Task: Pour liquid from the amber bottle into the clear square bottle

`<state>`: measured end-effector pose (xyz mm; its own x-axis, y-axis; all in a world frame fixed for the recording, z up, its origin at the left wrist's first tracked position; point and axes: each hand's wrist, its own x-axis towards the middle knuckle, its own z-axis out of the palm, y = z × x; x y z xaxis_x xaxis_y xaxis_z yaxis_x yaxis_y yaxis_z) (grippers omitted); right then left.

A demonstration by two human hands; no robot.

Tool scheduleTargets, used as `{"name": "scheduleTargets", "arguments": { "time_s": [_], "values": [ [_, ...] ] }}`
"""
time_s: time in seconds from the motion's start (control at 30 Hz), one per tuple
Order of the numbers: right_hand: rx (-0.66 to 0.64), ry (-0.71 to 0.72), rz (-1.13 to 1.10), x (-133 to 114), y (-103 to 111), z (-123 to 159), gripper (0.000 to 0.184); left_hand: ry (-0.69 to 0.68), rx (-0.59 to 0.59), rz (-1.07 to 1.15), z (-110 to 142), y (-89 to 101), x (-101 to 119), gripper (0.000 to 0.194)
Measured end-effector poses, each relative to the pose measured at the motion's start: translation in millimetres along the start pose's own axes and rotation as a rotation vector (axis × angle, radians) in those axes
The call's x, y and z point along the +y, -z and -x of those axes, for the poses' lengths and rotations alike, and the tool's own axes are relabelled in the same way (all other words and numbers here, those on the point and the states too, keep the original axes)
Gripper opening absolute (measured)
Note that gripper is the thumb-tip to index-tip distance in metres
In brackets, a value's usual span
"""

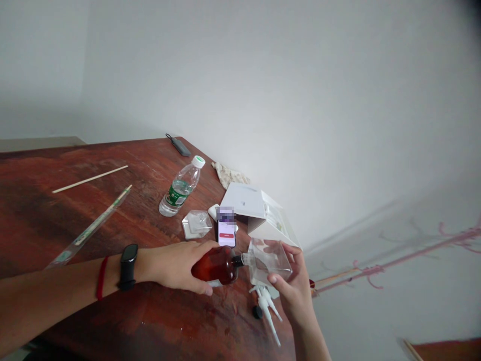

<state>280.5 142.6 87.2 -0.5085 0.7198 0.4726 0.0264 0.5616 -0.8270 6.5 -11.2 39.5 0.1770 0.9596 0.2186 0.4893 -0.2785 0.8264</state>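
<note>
My left hand (188,268) is wrapped around a reddish-brown bottle (216,265) that lies tilted on its side, its black neck (238,260) pointing right. That neck meets the threaded mouth of a clear square bottle (268,263). My right hand (293,278) grips the clear bottle between thumb and fingers. Whether liquid passes between the two mouths I cannot tell. Just below the clear bottle lie white branching plastic pieces (266,306) and a small black cap (257,312).
Behind the hands are a lit phone (226,233), a clear plastic container (197,224), a water bottle (180,188) and a white box (244,198). A bare stick (90,179) and a wrapped chopstick packet (93,220) lie left on the wooden table (150,326). A pink rack (394,260) stands right.
</note>
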Motion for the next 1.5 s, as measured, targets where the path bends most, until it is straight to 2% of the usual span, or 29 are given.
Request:
{"name": "scheduleTargets", "arguments": {
  "time_s": [0.27, 0.47, 0.6, 0.73, 1.2, 1.5],
  "values": [
    [-0.009, 0.002, 0.018, -4.8, -1.5, -1.3, 0.070, -0.004, 0.000, 0.023, 0.2, 0.3, -2.8, 0.074],
    [-0.017, -0.002, 0.008, -9.4, -3.1, -4.0, 0.067, -0.019, 0.014, 0.065, 0.3, 0.7, -1.2, 0.063],
    [-0.016, 0.016, 0.017, -11.6, -3.6, -4.7, 0.067, -0.007, 0.015, 0.077, 1.9, 1.3, 1.8, 0.065],
    [-0.043, 0.014, 0.020, -12.6, -3.7, -4.9, 0.064, -0.029, 0.044, 0.084, 2.6, 0.9, 2.9, 0.059],
    [-0.074, 0.016, 0.053, -14.0, -3.7, -6.4, 0.067, 0.048, -0.015, 0.188, -3.1, -2.0, -14.4, 0.079],
    [-0.089, 0.022, 0.053, -19.0, -8.8, -8.3, 0.067, 0.062, -0.025, 0.228, -5.8, -5.3, -28.1, 0.083]
  ]
}}
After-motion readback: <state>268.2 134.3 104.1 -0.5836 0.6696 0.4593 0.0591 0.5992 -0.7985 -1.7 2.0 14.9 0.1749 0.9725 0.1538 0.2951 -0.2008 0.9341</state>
